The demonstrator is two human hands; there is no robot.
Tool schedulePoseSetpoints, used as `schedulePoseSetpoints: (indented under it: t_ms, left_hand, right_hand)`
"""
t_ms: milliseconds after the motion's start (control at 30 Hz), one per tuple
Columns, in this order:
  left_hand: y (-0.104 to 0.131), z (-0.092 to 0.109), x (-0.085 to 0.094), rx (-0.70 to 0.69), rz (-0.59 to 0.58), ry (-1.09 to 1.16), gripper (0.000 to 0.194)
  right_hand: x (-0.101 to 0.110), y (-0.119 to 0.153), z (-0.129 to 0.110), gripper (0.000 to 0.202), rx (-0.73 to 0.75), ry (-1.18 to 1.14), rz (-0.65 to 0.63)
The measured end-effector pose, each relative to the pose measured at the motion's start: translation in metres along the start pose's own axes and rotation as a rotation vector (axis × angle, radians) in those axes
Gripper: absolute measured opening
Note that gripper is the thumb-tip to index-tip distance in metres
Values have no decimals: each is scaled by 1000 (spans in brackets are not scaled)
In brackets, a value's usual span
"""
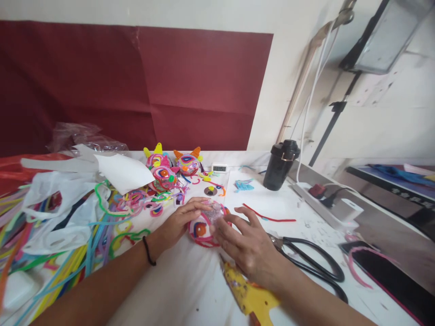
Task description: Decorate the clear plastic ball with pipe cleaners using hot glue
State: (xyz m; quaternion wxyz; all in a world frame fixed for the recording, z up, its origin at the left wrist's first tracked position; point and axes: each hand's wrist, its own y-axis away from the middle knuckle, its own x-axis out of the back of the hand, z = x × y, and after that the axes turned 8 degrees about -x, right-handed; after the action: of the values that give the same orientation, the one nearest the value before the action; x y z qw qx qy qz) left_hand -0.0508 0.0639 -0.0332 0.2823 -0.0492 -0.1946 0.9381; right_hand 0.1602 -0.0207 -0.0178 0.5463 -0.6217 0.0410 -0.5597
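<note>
A round pipe-cleaner animal head [200,229], white and pink with an orange and blue eye, rests at the middle of the table between my hands. My left hand [175,222], with a black band at the wrist, grips its left side and top. From the right, my right hand [246,246] presses bent fingers against it and covers much of that side. A clear, see-through part shows at its top. Under my right forearm lies a yellow glue gun [248,296], nozzle towards the ball. Black-handled scissors [316,258] are to its right.
Several similar pipe-cleaner heads [187,164] stand at the back. Loose pipe cleaners [84,258] and white plastic bags [57,217] crowd the left. A red pipe cleaner [268,218], black bottle [280,165], power strip [326,206] and phone [390,280] are on the right.
</note>
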Motion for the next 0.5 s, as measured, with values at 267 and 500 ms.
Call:
schedulePoseSetpoints:
  t_ms: [267, 500]
  left_hand:
    - [1, -5, 2, -44, -20, -28, 23]
    - [1, -6, 4, -47, -47, -32, 27]
  right_hand:
    - [1, -2, -2, 33, -2, 24, 9]
    - [-1, 1, -2, 32, 2, 12, 1]
